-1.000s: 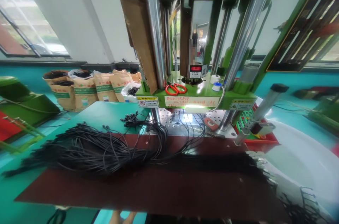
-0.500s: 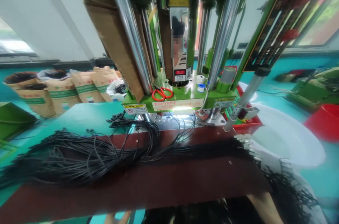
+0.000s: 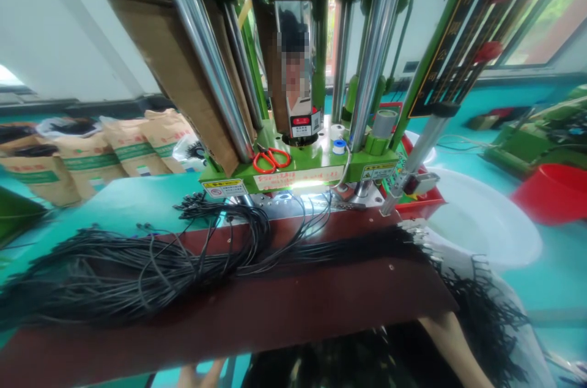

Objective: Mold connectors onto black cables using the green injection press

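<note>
A large bundle of black cables [image 3: 183, 266] lies across the dark red-brown board [image 3: 312, 308], its right ends over the board's right edge. Several cables run from it under the green machine plate [image 3: 312, 162]. At the bottom left, my left hand [image 3: 202, 374] is at the board's front edge, partly cut off by the frame; two fingers show apart and nothing is seen in them. My right hand [image 3: 435, 327] reaches the board's front right edge, its fingers hidden beneath it. Red-handled scissors [image 3: 271, 160] rest on the machine plate.
Paper sacks [image 3: 114, 153] stand on the left behind a teal surface [image 3: 132, 195]. To the right are a white basin [image 3: 486, 223], a red bucket [image 3: 553, 195] and a heap of black pieces [image 3: 486, 321]. Chrome columns [image 3: 208, 64] rise above the plate.
The view has shifted, so the machine and board appear further left. Slightly more of my right hand shows at the board's edge. The cables lie as before.
</note>
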`<state>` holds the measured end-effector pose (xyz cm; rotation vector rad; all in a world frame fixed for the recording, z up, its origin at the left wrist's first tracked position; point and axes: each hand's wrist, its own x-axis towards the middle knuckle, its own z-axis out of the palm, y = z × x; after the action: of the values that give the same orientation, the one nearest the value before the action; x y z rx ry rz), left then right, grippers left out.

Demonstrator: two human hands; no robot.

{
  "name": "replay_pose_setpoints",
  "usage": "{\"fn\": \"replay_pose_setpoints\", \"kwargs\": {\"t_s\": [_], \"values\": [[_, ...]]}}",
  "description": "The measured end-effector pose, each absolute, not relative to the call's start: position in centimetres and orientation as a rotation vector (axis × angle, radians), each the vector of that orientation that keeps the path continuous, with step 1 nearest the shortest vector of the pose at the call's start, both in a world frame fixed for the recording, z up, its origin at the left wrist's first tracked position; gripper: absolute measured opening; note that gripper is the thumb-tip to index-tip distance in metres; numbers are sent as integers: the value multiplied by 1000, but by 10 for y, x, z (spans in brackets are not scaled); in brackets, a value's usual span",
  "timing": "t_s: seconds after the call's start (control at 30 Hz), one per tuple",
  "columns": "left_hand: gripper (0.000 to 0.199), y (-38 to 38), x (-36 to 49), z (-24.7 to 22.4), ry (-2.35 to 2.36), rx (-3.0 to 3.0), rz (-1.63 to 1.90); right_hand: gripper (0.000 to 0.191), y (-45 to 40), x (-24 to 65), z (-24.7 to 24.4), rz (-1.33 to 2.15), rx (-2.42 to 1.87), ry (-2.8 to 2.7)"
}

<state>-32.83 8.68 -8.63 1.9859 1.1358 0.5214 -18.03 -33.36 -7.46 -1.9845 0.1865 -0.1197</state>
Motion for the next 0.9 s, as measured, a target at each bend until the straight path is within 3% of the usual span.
{"fn": "replay_pose_setpoints", "kwargs": {"t_s": [0.2, 0.47, 0.7, 0.83, 0.9], "values": [[63, 103, -332, -98, 1129, 1929, 459, 64, -330, -181, -63, -144, -2022, 173], [64, 112, -332, -101, 1033, 1891, 409, 57, -341, -179, -78, -105, -2041, 181], [52, 118, -346, -21, 874, 2248, -269, 53, -354, -182, -87, -51, -2027, 94], [43, 66, -310, 31, 218, 2198, -444, 56, -351, -182, -77, 44, -2060, 118], [46, 27, -273, 54, 4, 2307, -300, 54, -350, -183, -71, 100, -2072, 112]]}}
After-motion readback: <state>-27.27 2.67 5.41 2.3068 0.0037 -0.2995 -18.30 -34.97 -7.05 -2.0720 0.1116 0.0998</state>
